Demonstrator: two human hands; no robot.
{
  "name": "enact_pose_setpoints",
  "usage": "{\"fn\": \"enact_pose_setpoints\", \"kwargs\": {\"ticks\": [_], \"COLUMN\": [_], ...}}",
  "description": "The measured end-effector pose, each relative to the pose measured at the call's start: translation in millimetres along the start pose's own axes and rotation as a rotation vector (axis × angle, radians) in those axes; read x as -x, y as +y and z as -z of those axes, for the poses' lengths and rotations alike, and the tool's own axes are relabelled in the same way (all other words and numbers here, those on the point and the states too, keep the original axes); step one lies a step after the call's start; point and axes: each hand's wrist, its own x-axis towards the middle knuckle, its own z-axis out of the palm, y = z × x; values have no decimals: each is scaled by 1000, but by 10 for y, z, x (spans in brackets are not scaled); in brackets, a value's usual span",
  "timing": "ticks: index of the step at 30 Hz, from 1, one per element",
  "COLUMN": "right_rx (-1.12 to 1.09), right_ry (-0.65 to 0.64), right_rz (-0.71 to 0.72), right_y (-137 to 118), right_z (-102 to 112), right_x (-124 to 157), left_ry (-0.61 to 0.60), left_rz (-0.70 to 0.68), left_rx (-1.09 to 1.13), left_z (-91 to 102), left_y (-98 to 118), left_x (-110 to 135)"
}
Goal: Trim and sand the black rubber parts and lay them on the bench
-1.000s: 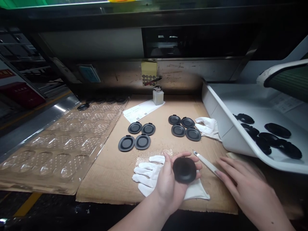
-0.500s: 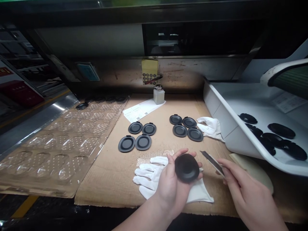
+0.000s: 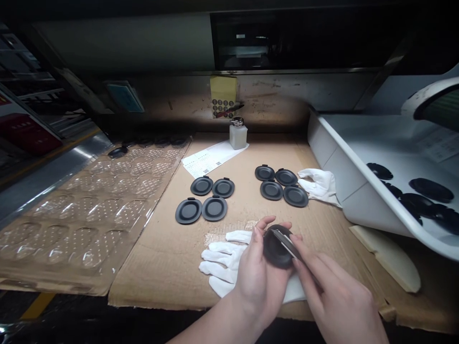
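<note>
Cradled in my left hand [image 3: 256,274] is a round black plastic cap [image 3: 273,252], its dished face turned up and my fingers around its edge. My right hand [image 3: 333,282] grips a slim utility knife [image 3: 286,242], its blade lying over the cap's face; whether the edge touches cannot be made out. Beneath my hands lies a white glove [image 3: 220,260], partly hidden. On the cardboard [image 3: 161,267], one group of similar black caps [image 3: 214,209] sits to the left and another group [image 3: 296,195] to the right.
A clear blister tray [image 3: 89,224] lies at left, with several black parts along its far end. At right, a white bin [image 3: 344,157] holds more black parts. A pump bottle [image 3: 238,134] stands on paper [image 3: 204,162]; a second glove [image 3: 319,185] lies beside the bin.
My right hand has moved left, bringing the knife from beside the cap to over its face. The left hand still holds the cap. The view has shifted slightly.
</note>
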Motion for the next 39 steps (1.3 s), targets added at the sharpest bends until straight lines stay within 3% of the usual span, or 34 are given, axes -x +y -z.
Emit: {"fn": "enact_pose_setpoints", "kwargs": {"ticks": [39], "right_rx": [-43], "right_ry": [-5], "right_rz": [70], "right_y": [73], "right_z": [20], "right_x": [50], "left_ry": [51], "left_rz": [-7], "left_rx": [-87], "left_z": [-12], "left_y": [-15], "left_x": [9]}}
